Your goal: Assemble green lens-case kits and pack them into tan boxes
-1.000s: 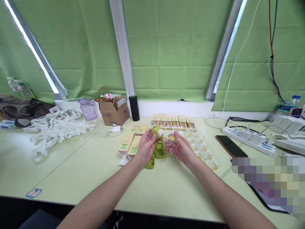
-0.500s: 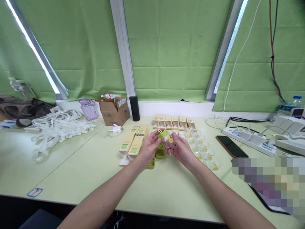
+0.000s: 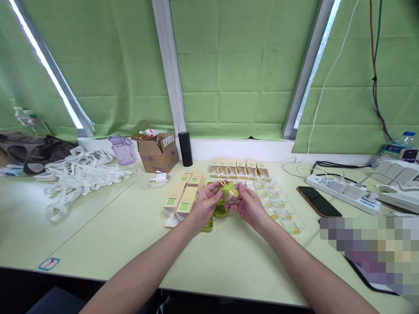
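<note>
Between my two hands, above the table, is a small clear plastic box with a green lid (image 3: 227,188), a pale cord loop and a round yellow sticker. The fingers of my left hand (image 3: 209,199) are closed on the green lid side. My right hand (image 3: 249,203) pinches the clear side near the sticker. Below them lie green lids (image 3: 220,211), partly covered by my hands. Several clear plastic cups with yellow stickers (image 3: 282,206) stand in rows right of my right hand. Cream cartons with green squares (image 3: 186,199) lie beside my left hand.
A row of cream cartons (image 3: 241,167) stands at the back. Farther left are a brown cardboard box (image 3: 159,156), a black cylinder (image 3: 185,149), a purple jug (image 3: 122,150) and heaped white straps (image 3: 81,172). A phone (image 3: 319,201) and a power strip (image 3: 343,192) lie right.
The small box has turned and tilted a little between my hands. Its cord loop now stands up more, and the green lid covers more of the clear part from this angle.
</note>
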Demonstrator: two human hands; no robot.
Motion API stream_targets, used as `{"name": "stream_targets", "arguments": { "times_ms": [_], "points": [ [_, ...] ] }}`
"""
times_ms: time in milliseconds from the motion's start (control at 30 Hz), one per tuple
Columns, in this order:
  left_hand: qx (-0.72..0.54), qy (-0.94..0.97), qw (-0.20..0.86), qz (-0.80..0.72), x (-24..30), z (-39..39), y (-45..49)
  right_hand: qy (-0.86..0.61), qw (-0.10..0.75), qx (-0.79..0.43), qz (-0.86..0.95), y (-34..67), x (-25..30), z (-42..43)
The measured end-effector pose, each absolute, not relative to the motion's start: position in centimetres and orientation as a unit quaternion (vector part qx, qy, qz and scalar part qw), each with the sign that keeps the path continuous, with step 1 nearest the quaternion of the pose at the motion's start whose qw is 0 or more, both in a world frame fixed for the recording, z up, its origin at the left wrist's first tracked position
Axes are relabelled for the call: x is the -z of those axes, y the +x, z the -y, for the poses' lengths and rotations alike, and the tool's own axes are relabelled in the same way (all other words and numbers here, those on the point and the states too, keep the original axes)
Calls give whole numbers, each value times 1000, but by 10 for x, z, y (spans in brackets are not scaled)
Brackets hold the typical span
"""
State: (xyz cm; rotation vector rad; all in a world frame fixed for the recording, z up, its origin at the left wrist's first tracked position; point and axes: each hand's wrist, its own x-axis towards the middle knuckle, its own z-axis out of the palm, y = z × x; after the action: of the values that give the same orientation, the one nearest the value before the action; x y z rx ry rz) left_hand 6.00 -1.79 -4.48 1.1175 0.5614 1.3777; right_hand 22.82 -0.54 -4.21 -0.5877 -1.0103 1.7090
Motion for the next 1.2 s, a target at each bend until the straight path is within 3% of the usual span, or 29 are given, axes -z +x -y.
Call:
{"name": "stream_targets", "arguments": {
  "times_ms": [167, 433, 800, 1200],
  "points": [
    [-603, 498, 574, -242, 44, 17, 59, -242, 518, -703, 423, 229, 41, 6],
    [-620, 561, 449, -314, 44, 18, 58, -253, 558, -668, 423, 227, 40, 6],
    [-600, 588, 420, -343, 43, 19, 62, -259, 585, -571, 514, 225, 41, 10],
    [-618, 580, 389, -362, 45, 15, 62, -268, 575, -569, 523, 229, 41, 7]
  ]
}}
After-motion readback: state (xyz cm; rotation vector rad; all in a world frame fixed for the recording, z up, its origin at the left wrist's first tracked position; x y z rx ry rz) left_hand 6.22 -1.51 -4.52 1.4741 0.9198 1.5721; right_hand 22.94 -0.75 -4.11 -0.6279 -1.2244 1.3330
